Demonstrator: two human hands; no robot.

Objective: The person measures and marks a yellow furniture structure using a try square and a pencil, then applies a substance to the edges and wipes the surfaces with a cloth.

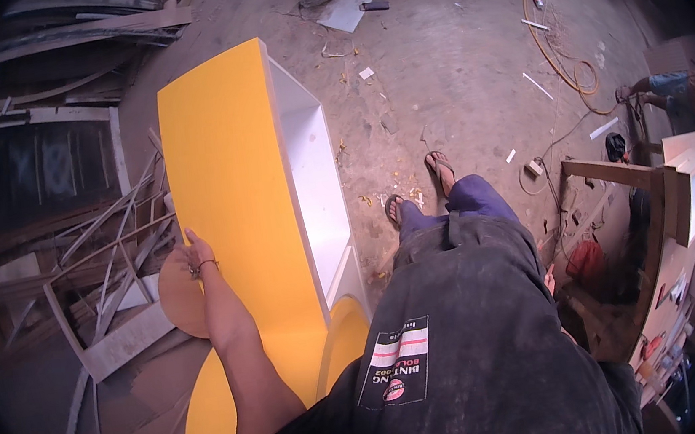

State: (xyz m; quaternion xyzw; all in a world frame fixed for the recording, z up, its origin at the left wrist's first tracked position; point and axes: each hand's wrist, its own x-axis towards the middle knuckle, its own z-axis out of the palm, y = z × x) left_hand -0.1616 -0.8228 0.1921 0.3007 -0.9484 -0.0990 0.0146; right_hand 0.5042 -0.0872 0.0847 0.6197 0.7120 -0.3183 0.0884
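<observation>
A tall yellow cabinet (227, 162) with white open compartments (312, 161) on its right side stands to my left. My left hand (200, 251) rests at the cabinet's left edge, its visible fingers apart and partly bent over the edge. A bracelet circles that wrist. Just past the hand is a round brown board (179, 294). Below my forearm, a rounded yellow part (203, 418) and a curved yellow rim (347, 336) adjoin the cabinet. Only a sliver of my right hand (550, 279) shows beside my dark shirt; most of its fingers are hidden.
Wooden frames and strips (112, 318) lie piled at the left. A hose (556, 68) curls over the floor at the far right, near a power socket block (535, 167). A wooden bench frame (614, 172) stands right, with another person's legs (668, 86) beyond.
</observation>
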